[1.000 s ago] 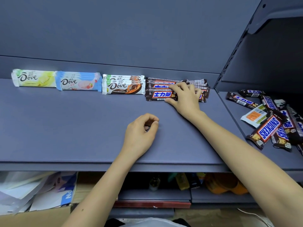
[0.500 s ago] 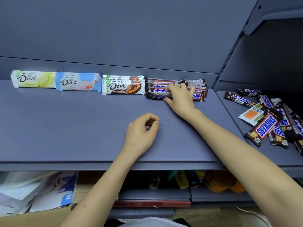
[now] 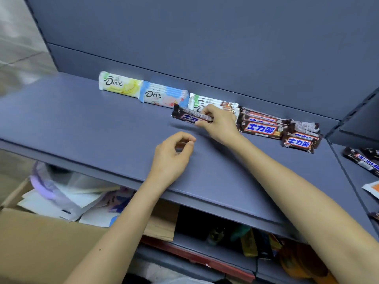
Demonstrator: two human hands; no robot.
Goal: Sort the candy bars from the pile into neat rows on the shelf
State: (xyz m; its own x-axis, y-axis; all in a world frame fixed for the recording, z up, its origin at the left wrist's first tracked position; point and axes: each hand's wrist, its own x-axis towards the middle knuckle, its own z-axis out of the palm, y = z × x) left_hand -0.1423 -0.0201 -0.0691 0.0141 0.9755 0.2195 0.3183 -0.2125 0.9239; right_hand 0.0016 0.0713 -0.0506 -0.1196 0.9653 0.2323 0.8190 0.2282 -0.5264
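Here the right hand pinches a dark Snickers bar by its right end, fingers curled round the wrapper. The bar seems to hang just off the shelf, in front of the Dove stacks. It looks light and fairly stiff, but the glossy film is probably slippery and the crimped ends floppy. A hold across the body seems surer than one on the seal. The left hand rests loosely curled on the shelf, holding nothing.
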